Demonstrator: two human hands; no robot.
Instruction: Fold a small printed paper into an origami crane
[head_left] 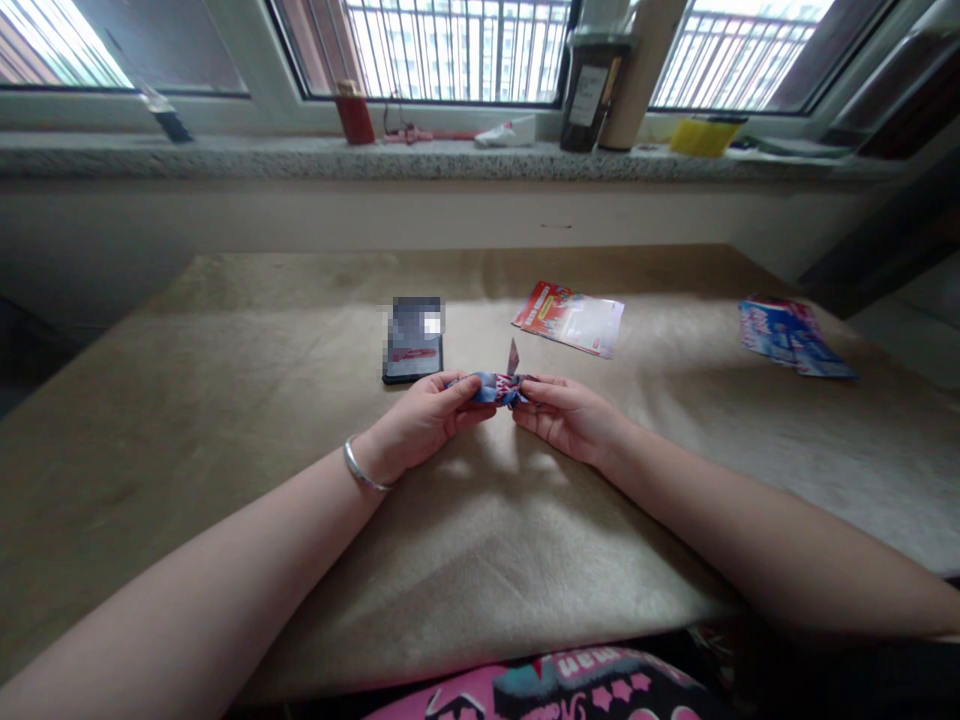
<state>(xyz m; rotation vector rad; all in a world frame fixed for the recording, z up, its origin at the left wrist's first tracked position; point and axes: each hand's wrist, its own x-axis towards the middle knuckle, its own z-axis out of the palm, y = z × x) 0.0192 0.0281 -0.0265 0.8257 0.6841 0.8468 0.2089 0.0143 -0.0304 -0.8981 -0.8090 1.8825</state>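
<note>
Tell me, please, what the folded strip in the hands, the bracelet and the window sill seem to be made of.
Folded strip: probably printed paper, perhaps slightly glossy; it holds creases and shows coloured print.
Bracelet: likely smooth metal, silvery with a bright shine.
Window sill: seemingly stone, speckled grey; real or imitation is unclear.

The left arm (247, 550) and the right arm (727, 520) are bare and slant forward, in toward the middle. The left hand (427, 415) and right hand (568, 415) nearly meet (just a little gap between), each pinching tight with its thumb on top.
</note>
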